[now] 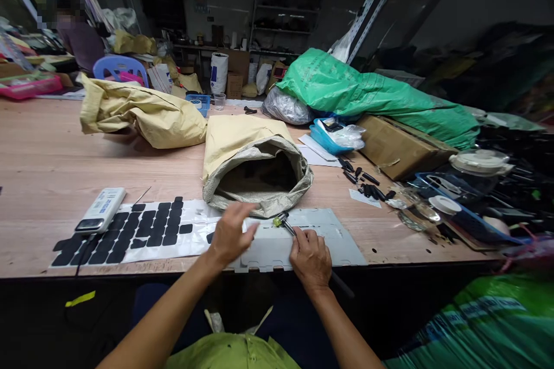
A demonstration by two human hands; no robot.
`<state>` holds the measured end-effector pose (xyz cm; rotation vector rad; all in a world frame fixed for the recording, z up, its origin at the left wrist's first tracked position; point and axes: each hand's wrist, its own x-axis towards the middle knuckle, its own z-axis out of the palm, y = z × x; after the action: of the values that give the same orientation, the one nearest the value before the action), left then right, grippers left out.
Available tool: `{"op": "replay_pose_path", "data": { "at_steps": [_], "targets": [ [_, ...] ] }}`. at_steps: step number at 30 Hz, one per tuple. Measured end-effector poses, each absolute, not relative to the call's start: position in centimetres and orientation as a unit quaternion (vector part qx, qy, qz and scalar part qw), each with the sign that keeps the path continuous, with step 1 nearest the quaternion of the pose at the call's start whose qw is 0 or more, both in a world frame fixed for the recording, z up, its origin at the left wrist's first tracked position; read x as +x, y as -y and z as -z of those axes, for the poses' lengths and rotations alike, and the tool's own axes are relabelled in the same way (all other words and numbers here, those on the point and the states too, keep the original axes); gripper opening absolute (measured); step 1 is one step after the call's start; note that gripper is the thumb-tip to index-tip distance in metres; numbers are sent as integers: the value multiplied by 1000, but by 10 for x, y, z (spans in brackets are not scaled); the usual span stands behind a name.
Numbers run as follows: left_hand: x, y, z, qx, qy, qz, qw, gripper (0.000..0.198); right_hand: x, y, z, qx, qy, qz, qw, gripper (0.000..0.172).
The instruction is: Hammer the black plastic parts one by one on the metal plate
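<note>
My right hand [311,256] is wrapped around the black handle of a small hammer [283,221]. Its metal head has a yellow-green end and is over a grey board [337,236] along the table's front edge. My left hand [231,233], slightly blurred, has its fingers spread apart and nothing visible in them. It is just in front of the open mouth of a tan sack [242,132] whose rim is rolled back; the inside is dark. To the left, black rounded pads [149,228] stick in rows on a white backing sheet [190,251].
A white box-shaped device [101,207] with a cable stands at left. Another tan sack [164,118] lies behind. Black handle-like parts [370,187], a blue basket [324,138], a cardboard box [398,150] and green sacking [346,83] are at right. A person [80,40] is far left.
</note>
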<state>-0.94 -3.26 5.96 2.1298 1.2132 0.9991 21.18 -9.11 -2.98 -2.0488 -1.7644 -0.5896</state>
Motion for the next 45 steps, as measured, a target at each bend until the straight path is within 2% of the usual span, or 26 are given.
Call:
{"op": "replay_pose_path", "data": {
  "at_steps": [3, 5, 6, 11, 13, 16, 19, 22, 25, 31, 34, 40, 43, 45],
  "targets": [
    [-6, -30, -68, 715, -564, -406, 80, 63, 212, 91, 30, -726, 627, 214, 182, 28],
    [-5, -67, -71, 693, -613, -378, 37, 77, 212, 91, 30, -726, 628, 215, 180, 28],
    [-5, -83, -73, 687, -631, -359, 34, 77, 212, 91, 31, -726, 627, 216, 180, 28],
    [-4, -139, -105, 647, -686, -279, 181, 29, 213, 89, 33, -726, 625, 223, 180, 29],
    [-7, -150, -131, 661, -643, -340, 183, 26, 213, 88, 33, -728, 624, 220, 179, 29],
    [-20, -151, -170, 695, -525, -476, 121, 29, 213, 88, 33, -733, 621, 209, 182, 29],
    [-38, -138, -186, 682, -496, -525, 114, 24, 212, 88, 32, -738, 617, 201, 185, 29],
    [-47, -116, -173, 660, -524, -519, 141, 18, 212, 88, 30, -743, 615, 195, 179, 29],
    [-45, -90, -143, 641, -539, -526, 148, 21, 212, 89, 29, -749, 615, 180, 168, 29],
    [-37, -45, -64, 549, -635, -537, 75, 64, 228, 82, 25, -802, 561, 122, 166, 28],
    [-38, -44, -32, 494, -686, -520, 121, 76, 244, 71, 16, -850, 496, 101, 147, 31],
    [-25, -81, -18, 437, -681, -519, 277, 75, 260, 46, 5, -876, 469, 60, 92, 36],
    [-13, -104, -22, 400, -706, -504, 296, 73, 268, 37, 5, -879, 468, 37, 82, 37],
    [-5, -119, -20, 376, -733, -489, 285, 63, 278, 27, 2, -880, 463, 25, 103, 37]
  ]
}}
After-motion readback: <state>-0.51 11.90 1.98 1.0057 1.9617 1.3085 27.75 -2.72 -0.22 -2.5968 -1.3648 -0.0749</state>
